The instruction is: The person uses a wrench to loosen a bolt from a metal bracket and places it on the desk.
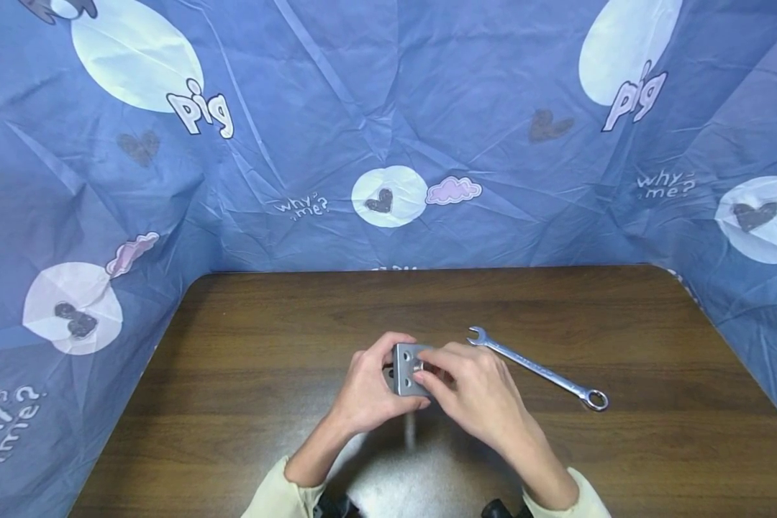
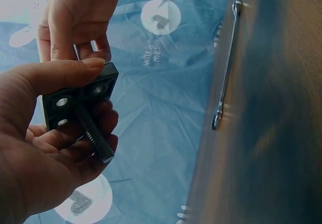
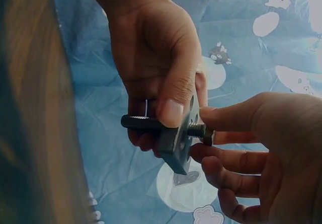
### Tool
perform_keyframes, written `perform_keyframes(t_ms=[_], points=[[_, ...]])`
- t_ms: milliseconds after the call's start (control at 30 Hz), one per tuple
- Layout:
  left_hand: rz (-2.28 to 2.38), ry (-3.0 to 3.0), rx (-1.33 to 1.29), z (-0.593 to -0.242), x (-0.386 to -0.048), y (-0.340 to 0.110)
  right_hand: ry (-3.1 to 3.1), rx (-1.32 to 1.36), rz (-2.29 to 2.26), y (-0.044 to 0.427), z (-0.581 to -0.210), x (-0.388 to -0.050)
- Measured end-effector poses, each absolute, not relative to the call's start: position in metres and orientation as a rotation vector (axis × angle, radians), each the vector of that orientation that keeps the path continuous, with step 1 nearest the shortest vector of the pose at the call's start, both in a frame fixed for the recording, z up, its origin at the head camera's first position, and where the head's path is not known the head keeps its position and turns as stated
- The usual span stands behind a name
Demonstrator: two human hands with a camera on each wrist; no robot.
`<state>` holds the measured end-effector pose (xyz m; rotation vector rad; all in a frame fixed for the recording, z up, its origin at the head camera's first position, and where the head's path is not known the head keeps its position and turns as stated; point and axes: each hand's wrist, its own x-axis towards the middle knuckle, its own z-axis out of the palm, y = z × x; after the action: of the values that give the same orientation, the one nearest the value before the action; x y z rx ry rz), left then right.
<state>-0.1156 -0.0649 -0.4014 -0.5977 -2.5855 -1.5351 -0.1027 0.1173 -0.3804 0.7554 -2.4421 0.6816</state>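
Observation:
A square metal plate [image 1: 411, 388] with several holes is gripped at its edges by the left hand [image 1: 370, 388], above the table. A threaded bolt [image 2: 94, 134] passes through the plate [image 2: 108, 76], its long threaded end sticking out on the left hand's side. On the plate's other face, the right hand [image 1: 482, 392] pinches the bolt's head end between thumb and fingers. The right wrist view shows a short stretch of thread [image 3: 196, 130] between the plate [image 3: 173, 151] and the head.
A combination wrench [image 1: 537, 369] lies diagonally on the brown wooden table [image 1: 265, 345], right of the hands. Blue printed cloth [image 1: 324, 108] hangs behind and on both sides of the table.

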Motion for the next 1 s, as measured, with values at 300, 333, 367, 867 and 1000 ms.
perform_keyframes(t_ms=[300,333,367,867,1000], points=[[-1.553,-2.57,-0.632,-0.4017,-0.1167,-0.0647,-2.372,0.817,0.642,0.1186,-0.3802,-0.1044],[-1.551,-2.569,-0.633,-0.4016,-0.1168,-0.0647,-2.364,0.821,0.645,0.1183,-0.3801,-0.1046],[-1.549,-2.567,-0.637,-0.4021,-0.1171,-0.0647,-2.354,0.825,0.649,0.1179,-0.3801,-0.1049],[-1.534,-2.564,-0.65,-0.403,-0.1175,-0.0643,-2.231,0.943,0.634,0.1154,-0.3834,-0.1079],[-1.544,-2.539,-0.653,-0.4048,-0.1177,-0.0658,-2.299,0.912,0.613,0.1179,-0.3817,-0.1054]])
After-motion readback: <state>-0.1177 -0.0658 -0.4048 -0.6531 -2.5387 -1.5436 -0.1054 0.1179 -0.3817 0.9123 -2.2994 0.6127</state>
